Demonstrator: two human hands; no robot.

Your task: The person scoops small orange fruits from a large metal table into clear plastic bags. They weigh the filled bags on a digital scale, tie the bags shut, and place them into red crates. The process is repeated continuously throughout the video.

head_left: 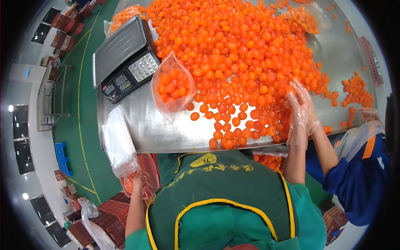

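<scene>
My left hand [139,178], bare, grips the lower end of a stack of clear plastic bags [120,142] that hangs over the table's front edge. Orange pieces show through plastic beside its fingers. My right hand [295,117], in a clear plastic glove, is at the right front of a large heap of round orange egg yolks [231,47]. A co-worker's gloved hand overlaps it, so my fingertips are partly hidden. An open clear bag [172,107] partly filled with yolks stands on the metal table [140,131], apart from both hands.
A black digital scale [125,81] with a metal pan is left of the open bag. Filled bags lie at the back left [125,17] and back right [301,20]. A co-worker in a blue sleeve [347,187] stands close on the right. Red crates [109,215] stand lower left.
</scene>
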